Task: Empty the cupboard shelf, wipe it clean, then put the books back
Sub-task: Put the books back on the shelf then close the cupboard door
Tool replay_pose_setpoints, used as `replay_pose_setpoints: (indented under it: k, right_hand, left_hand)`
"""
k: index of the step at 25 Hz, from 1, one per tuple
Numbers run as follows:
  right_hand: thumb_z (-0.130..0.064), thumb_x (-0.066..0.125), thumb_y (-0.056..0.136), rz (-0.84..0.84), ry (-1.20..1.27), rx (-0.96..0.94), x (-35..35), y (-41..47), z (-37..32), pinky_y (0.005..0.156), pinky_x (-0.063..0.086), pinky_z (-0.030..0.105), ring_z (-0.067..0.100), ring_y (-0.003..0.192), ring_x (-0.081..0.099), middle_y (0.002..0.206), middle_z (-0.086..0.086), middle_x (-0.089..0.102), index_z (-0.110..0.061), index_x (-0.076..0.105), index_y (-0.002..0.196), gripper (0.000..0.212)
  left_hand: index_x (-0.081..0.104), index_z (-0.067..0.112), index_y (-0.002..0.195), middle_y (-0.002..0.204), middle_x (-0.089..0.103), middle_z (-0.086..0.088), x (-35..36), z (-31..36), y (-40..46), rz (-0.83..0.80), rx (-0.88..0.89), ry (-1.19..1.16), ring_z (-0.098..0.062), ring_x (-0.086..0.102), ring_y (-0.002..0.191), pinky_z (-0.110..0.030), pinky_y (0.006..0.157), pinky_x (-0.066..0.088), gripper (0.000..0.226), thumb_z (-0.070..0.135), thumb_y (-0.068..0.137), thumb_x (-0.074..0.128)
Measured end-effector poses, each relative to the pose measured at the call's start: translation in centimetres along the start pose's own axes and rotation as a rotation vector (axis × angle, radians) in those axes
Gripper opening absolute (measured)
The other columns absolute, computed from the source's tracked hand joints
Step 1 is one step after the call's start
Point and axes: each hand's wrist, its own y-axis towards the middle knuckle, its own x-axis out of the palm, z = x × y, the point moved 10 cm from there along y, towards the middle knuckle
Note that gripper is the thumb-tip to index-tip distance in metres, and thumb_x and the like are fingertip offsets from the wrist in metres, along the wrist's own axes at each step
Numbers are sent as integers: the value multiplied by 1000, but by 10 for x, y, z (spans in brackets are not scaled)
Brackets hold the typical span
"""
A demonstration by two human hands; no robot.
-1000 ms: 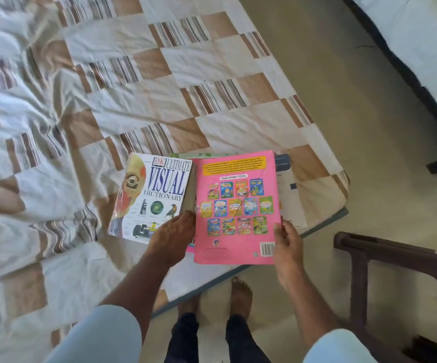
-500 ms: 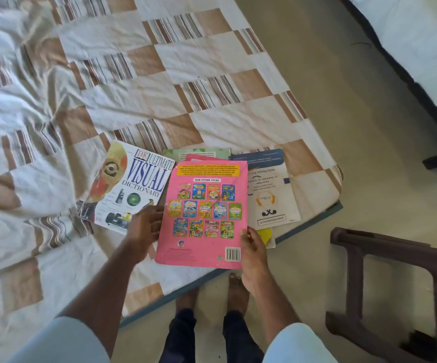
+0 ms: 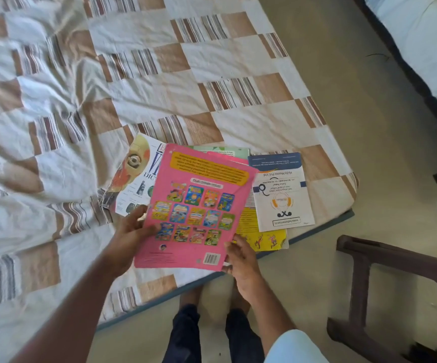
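At the far left, the checked bedsheet (image 3: 55,74) covers the mattress on which the books lie. Next comes the visual dictionary (image 3: 136,179), flat on the sheet and partly overlapped by the pink book (image 3: 193,208). The left hand (image 3: 131,237) closes on the pink book's left edge, thumb on the cover and fingers beneath, hidden. The pink book is tilted, its near edge lifted clear of the sheet. The right hand (image 3: 241,258) pinches the book's near right corner beside the barcode, thumb on top. Under and beyond the pink book lie a green book (image 3: 222,150), a yellow book (image 3: 264,234) and a white booklet (image 3: 280,189), all near the mattress corner. Further right stand the bare floor (image 3: 343,74) and a dark chair (image 3: 400,284). Judged step: handling the removed books on the bed, either stacking or collecting them; the cupboard is not in view. The next move calls for keeping the thin cover level so that it does not bend or slide.
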Motion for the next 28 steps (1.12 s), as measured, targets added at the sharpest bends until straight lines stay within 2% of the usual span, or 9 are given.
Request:
replay_pose_setpoints:
  k: [2, 4, 6, 8, 12, 17, 21, 24, 28]
  right_hand:
    - [-27, 60, 101, -92, -140, -16, 30, 9, 9, 76, 62, 43, 31, 103, 72, 115, 7, 73, -17, 67, 120, 23]
    - [-22, 60, 101, -88, -290, 53, 49, 18, 26, 68, 59, 31, 24, 100, 73, 118, 4, 71, -24, 69, 118, 20]
    - [-9, 55, 98, 123, -280, 167, 38, 26, 37, 70, 58, 32, 25, 94, 72, 106, 6, 71, -27, 69, 99, 23]
    - [-4, 55, 96, 367, 14, 299, 23, 25, 49, 81, 59, 42, 29, 89, 68, 92, 9, 67, -19, 61, 85, 20]
    - [-10, 67, 87, 693, 56, 306, -1, 28, 55, 82, 62, 49, 27, 90, 67, 99, 8, 69, -13, 56, 103, 19]
    - [-19, 78, 81, 676, -330, 115, 9, 37, 23, 89, 59, 49, 30, 109, 65, 121, 8, 64, -20, 59, 123, 46]
    - [-36, 90, 70, 611, -529, 151, 13, 45, 14, 92, 56, 54, 32, 115, 59, 126, 11, 54, -18, 51, 132, 76]
    - [-44, 93, 63, 661, -434, 234, 11, 50, 14, 92, 56, 51, 35, 117, 60, 124, 13, 60, -11, 50, 125, 82]
    - [-55, 94, 51, 646, -281, 255, 7, 69, 26, 81, 62, 46, 27, 94, 72, 105, 3, 75, -18, 63, 107, 74]
  left_hand:
    - [64, 11, 119, 113, 73, -22, -27, 1, -9, 30, -18, 37, -32, 74, 89, -44, 75, 62, 45, 11, 76, 79]
    - [66, 19, 114, 110, 75, -17, -59, -3, -14, 151, -14, 114, -30, 75, 88, -48, 79, 61, 35, 13, 82, 77]
    - [66, 23, 113, 107, 76, -13, -78, -10, -19, 236, -21, 137, -28, 75, 87, -51, 82, 59, 30, 1, 92, 65]
    - [66, 24, 112, 105, 77, -11, -85, -15, -21, 253, -33, 146, -30, 75, 88, -51, 80, 59, 31, -1, 94, 62]
    - [65, 24, 114, 104, 77, -7, -85, -14, -20, 248, -19, 191, -30, 76, 88, -50, 79, 59, 28, 2, 96, 62]
    - [65, 25, 114, 102, 78, -4, -93, -12, -27, 284, -15, 244, -28, 76, 87, -48, 77, 59, 28, 4, 96, 63]
    - [64, 23, 117, 98, 78, -2, -102, -12, -32, 335, -28, 236, -24, 76, 82, -44, 73, 60, 29, 4, 96, 62]
    - [62, 21, 123, 100, 78, -3, -104, -16, -33, 338, -36, 259, -25, 76, 83, -44, 72, 60, 31, 5, 97, 62]
    - [62, 21, 122, 102, 77, -4, -111, -17, -32, 354, -39, 272, -26, 76, 85, -46, 75, 60, 30, 5, 97, 62]
